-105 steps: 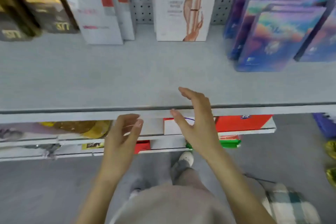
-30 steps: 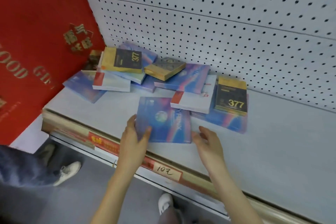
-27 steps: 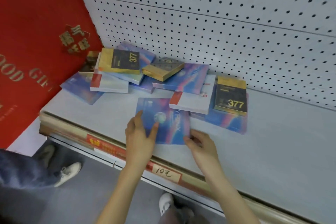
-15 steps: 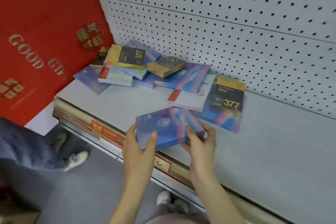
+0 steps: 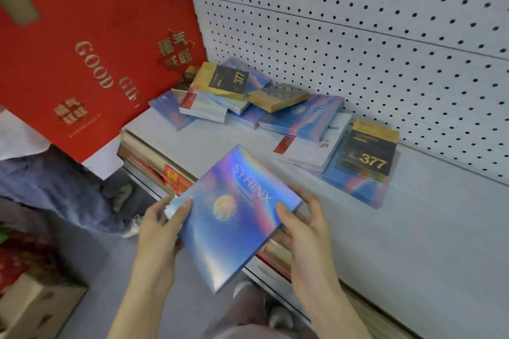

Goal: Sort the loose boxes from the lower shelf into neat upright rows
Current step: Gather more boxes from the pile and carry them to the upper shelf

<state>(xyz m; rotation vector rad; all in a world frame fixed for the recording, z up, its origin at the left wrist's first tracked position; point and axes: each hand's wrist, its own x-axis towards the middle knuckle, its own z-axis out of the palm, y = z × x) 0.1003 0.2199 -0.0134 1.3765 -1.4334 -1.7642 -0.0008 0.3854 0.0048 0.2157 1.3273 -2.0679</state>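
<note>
The person holds an iridescent blue SYRINX box clear of the shelf, tilted, out over its front edge. The left hand pinches the box's left corner, thumb on the face. The right hand grips the right edge the same way. The fingers underneath are hidden, probably curled against the back.

Further in, against the pegboard, the other boxes lie flat in a loose heap: a black-and-gold 377 box on top of a blue one, touching a white box with a red corner, and a gold box on the pile. A red GOOD GIFT carton leans at the shelf's left end.
</note>
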